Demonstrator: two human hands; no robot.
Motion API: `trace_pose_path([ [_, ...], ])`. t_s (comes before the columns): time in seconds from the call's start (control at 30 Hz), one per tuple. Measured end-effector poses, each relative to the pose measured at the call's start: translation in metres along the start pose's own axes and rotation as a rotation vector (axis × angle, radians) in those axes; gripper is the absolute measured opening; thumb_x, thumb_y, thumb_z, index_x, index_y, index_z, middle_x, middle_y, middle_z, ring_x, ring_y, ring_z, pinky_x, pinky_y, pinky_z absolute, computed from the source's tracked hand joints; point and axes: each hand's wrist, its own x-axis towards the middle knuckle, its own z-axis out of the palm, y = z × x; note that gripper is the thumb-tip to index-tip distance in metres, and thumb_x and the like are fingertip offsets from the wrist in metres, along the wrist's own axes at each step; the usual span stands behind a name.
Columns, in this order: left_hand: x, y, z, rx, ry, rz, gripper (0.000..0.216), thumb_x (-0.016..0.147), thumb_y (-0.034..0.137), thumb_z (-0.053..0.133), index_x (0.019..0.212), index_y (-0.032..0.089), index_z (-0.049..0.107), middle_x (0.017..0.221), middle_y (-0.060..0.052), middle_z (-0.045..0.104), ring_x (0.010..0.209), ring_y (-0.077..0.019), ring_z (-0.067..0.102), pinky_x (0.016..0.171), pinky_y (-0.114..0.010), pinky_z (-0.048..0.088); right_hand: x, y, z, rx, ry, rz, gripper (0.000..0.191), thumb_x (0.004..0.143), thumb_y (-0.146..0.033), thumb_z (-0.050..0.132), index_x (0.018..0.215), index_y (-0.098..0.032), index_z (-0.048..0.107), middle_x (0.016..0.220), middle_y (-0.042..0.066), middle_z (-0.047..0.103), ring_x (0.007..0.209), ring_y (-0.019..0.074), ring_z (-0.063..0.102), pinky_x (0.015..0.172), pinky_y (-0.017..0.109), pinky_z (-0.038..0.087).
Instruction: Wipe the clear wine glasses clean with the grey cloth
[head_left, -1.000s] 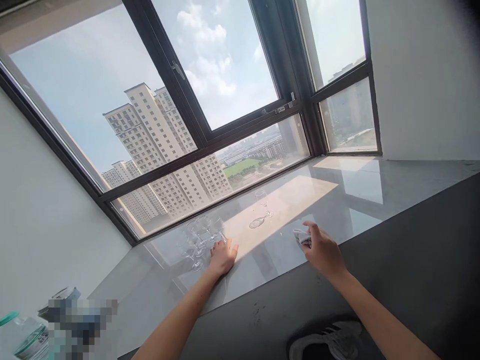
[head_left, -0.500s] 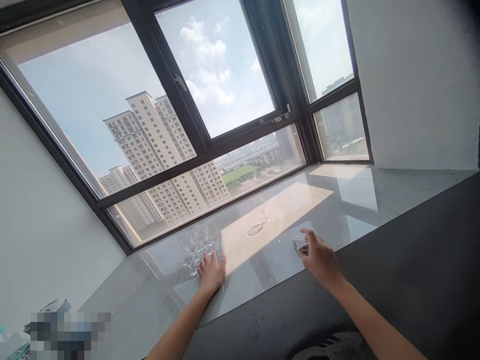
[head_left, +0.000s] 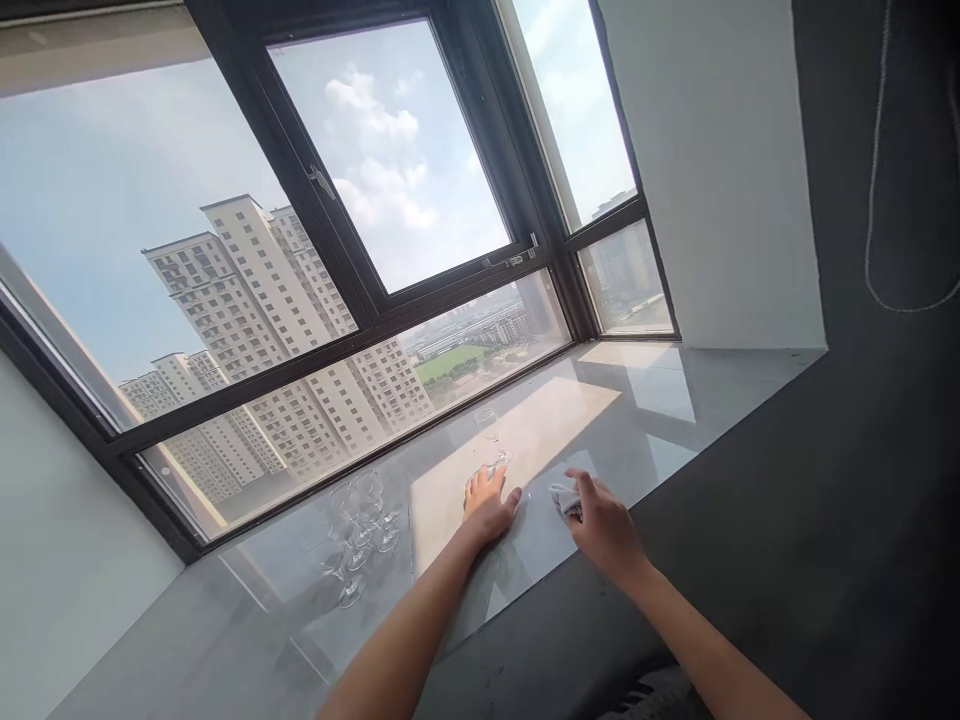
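Observation:
My left hand (head_left: 489, 508) reaches over the sunlit part of the sill, fingers spread, just in front of a lone stemmed glass (head_left: 489, 430). The glass stands upright, and my fingers hide part of the area at its base. I cannot tell whether they touch it. My right hand (head_left: 606, 525) is closed around a crumpled white cloth (head_left: 564, 499) above the front of the sill. Farther left, several clear stemmed glasses (head_left: 360, 530) stand close together.
The glossy grey windowsill (head_left: 247, 640) runs under a large dark-framed window (head_left: 375, 318). Its front edge drops to a dark area on my side. A white wall (head_left: 720, 200) closes the right end, and a cord (head_left: 870, 230) hangs farther right.
My left hand has moved right, from beside the grouped glasses to near the lone glass. My right hand keeps the cloth. The view has turned slightly right.

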Motion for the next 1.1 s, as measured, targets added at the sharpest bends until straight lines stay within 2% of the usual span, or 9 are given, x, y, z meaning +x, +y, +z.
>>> trace_pose_path([
  [0.13,0.034,0.008,0.008,-0.005,-0.009,-0.107,0.068,0.087,0.056,0.045,0.15,0.033,0.034,0.163,-0.006,0.019,0.146,-0.034,0.025,0.117,-0.053,0.017,0.001,-0.003,-0.001,0.012,0.024,-0.008,0.048,0.074,-0.003,0.046,0.119,-0.021,0.043,0.087,0.006,0.061,0.08,0.0252,0.064,0.062,0.031,0.048],
  [0.2,0.044,0.008,0.009,0.003,-0.032,-0.12,0.067,0.087,0.056,0.045,0.149,0.033,0.036,0.162,-0.007,0.024,0.146,-0.0338,0.025,0.117,-0.054,0.017,0.001,-0.003,-0.001,0.021,0.039,-0.012,0.05,0.073,-0.002,0.045,0.119,-0.021,0.043,0.086,0.005,0.062,0.079,0.0248,0.064,0.062,0.031,0.048],
  [0.4,0.042,0.011,0.004,0.054,-0.023,-0.069,0.059,0.089,0.054,0.036,0.143,0.031,0.047,0.153,-0.006,0.042,0.141,-0.0298,0.033,0.115,-0.052,0.022,0.0,-0.001,0.0,0.025,0.035,-0.024,0.049,0.074,-0.004,0.046,0.12,-0.021,0.044,0.086,0.006,0.062,0.078,0.0247,0.064,0.061,0.03,0.048],
  [0.5,0.017,0.011,-0.003,0.072,-0.035,-0.047,0.062,0.09,0.056,0.035,0.145,0.029,0.046,0.153,-0.008,0.042,0.14,-0.0326,0.034,0.114,-0.053,0.024,-0.001,0.001,0.0,0.014,0.013,-0.015,0.045,0.078,-0.008,0.045,0.121,-0.02,0.043,0.089,0.008,0.063,0.078,0.0253,0.065,0.06,0.031,0.048],
  [0.6,-0.031,0.003,-0.013,0.076,-0.042,0.01,0.066,0.089,0.061,0.035,0.147,0.03,0.042,0.154,-0.008,0.04,0.139,-0.0357,0.033,0.114,-0.056,0.021,-0.002,0.003,-0.001,0.001,-0.019,-0.017,0.042,0.081,-0.014,0.045,0.123,-0.019,0.042,0.091,0.01,0.063,0.079,0.0263,0.065,0.059,0.031,0.048],
  [0.73,-0.114,-0.023,-0.034,0.059,-0.048,0.049,0.067,0.089,0.066,0.036,0.149,0.035,0.038,0.155,-0.005,0.04,0.14,-0.0354,0.032,0.116,-0.057,0.016,-0.003,0.008,-0.001,-0.02,-0.04,-0.04,0.042,0.084,-0.021,0.045,0.125,-0.017,0.043,0.092,0.012,0.063,0.079,0.0274,0.064,0.056,0.03,0.045],
  [0.83,-0.161,-0.052,-0.053,0.073,-0.034,-0.029,0.067,0.088,0.064,0.039,0.148,0.035,0.038,0.154,-0.004,0.04,0.139,-0.0336,0.032,0.117,-0.055,0.018,-0.005,0.013,0.001,-0.029,-0.031,-0.055,0.042,0.084,-0.025,0.046,0.125,-0.017,0.044,0.095,0.013,0.064,0.082,0.0287,0.065,0.054,0.029,0.043],
  [0.93,-0.18,-0.08,-0.067,0.094,-0.021,-0.156,0.067,0.087,0.062,0.042,0.148,0.032,0.041,0.154,-0.005,0.04,0.139,-0.0333,0.032,0.117,-0.053,0.019,-0.005,0.016,0.003,-0.036,-0.018,-0.065,0.043,0.083,-0.029,0.045,0.124,-0.017,0.045,0.096,0.014,0.065,0.085,0.031,0.065,0.053,0.029,0.041],
  [1.1,-0.177,-0.105,-0.067,0.082,0.016,-0.275,0.066,0.088,0.061,0.04,0.144,0.027,0.045,0.157,-0.008,0.035,0.143,-0.0322,0.028,0.118,-0.051,0.017,-0.005,0.014,-0.002,-0.015,-0.053,-0.046,0.042,0.083,-0.033,0.044,0.122,-0.019,0.045,0.095,0.014,0.066,0.082,0.0324,0.066,0.053,0.032,0.041],
])
